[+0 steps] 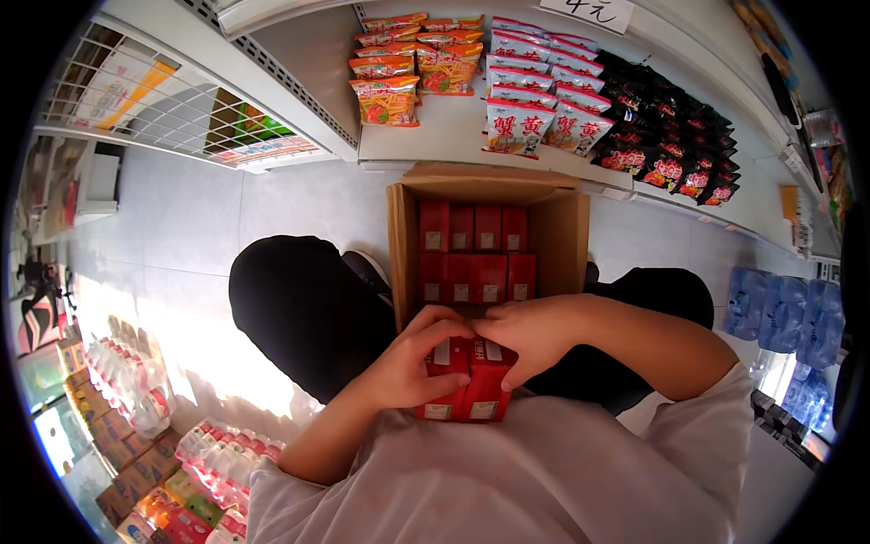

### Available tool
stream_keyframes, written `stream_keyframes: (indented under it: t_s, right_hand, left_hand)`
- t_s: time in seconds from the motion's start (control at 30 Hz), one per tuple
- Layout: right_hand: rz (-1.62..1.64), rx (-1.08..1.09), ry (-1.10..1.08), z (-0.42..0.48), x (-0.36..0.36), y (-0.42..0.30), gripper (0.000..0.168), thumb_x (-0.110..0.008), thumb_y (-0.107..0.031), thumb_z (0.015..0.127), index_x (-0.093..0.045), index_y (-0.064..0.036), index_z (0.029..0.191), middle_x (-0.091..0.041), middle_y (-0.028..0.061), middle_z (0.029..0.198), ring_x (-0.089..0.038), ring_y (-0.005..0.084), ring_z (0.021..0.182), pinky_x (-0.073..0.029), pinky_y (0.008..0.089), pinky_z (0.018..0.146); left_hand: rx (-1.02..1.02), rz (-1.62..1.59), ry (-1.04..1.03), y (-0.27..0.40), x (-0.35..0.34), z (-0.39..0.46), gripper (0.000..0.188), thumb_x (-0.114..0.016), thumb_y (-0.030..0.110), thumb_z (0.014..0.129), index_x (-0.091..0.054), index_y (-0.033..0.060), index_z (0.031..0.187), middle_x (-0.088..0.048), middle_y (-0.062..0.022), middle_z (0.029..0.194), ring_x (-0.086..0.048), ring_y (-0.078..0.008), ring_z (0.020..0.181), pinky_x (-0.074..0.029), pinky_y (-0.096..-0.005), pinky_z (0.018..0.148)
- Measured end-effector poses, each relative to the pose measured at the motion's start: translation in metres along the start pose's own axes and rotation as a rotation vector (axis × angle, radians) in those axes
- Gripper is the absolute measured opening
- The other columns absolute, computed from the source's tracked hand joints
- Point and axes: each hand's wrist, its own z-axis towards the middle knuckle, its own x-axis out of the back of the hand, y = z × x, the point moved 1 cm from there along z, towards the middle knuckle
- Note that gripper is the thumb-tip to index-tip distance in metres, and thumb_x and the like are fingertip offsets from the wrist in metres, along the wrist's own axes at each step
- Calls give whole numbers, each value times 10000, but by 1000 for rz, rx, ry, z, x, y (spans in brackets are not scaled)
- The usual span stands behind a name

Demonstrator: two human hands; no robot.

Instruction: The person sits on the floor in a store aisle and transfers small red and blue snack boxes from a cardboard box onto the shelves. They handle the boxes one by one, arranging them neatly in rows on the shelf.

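Two small red cartons stand side by side against my shirt, a left one (443, 370) and a right one (491, 374), each with pale labels. My left hand (425, 360) grips the left carton, thumb across its front. Around the far right corner of the right carton my right hand (533, 333) is closed, with the thumb down its side. Just beyond my hands, between my knees, is an open brown cardboard box (559, 238). Several more red cartons (462, 275) sit inside it in two visible rows. My hands hide its near edge.
Ahead, a white shelf (435, 139) holds orange snack bags (385, 102), white-and-red bags (520, 129) and black bags (663, 160). A wire-mesh rack (190, 109) is at the upper left. Bottle packs stand on the left (224, 452) and blue ones on the right (781, 309).
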Motion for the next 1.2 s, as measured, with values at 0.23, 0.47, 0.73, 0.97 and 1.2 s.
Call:
stream_keyframes:
  t_s: [0.23,0.47,0.73,0.97,1.2]
  right_hand:
    - [23,11,14,-17,26,7,835,-824,-401,780,-517,21,1432,-620,212,1331,-620,358,1208,-522,427,1001]
    - [129,-140,453,-53,72,55,843,-841,-348,764,-509,26,1442,-648,213,1320,-643,347,1191,-528,407,989]
    - [147,-235,863,23,37,85,795,-813,-42,767,-453,-14,1475,-512,241,1429,-528,424,1320,-471,447,1105]
    - [185,-97,1014,74,15,116,696,-760,-25,813,-484,-42,1452,-506,219,1425,-550,444,1278,-505,473,1054]
    - [245,-141,1166,103,16,145,274,-691,-68,872,-700,-22,1142,-717,221,1071,-699,401,1024,-557,458,888]
  left_hand:
    - [84,465,-333,24,25,14,774,-866,278,746,-536,79,1417,-586,-179,1303,-573,-360,1249,-514,-432,998]
    - [99,730,-390,94,79,52,806,-893,297,689,-559,88,1392,-614,-161,1253,-617,-377,1141,-525,-420,950]
    - [-170,825,184,113,126,123,703,-896,142,714,-577,72,1337,-631,-153,1212,-648,-353,1096,-533,-413,928]
    - [-295,762,324,104,132,120,762,-913,85,676,-584,72,1363,-627,-153,1241,-647,-349,1133,-545,-403,957]
    - [-360,740,351,109,139,113,779,-927,105,650,-594,83,1354,-630,-140,1246,-653,-347,1125,-561,-414,929]
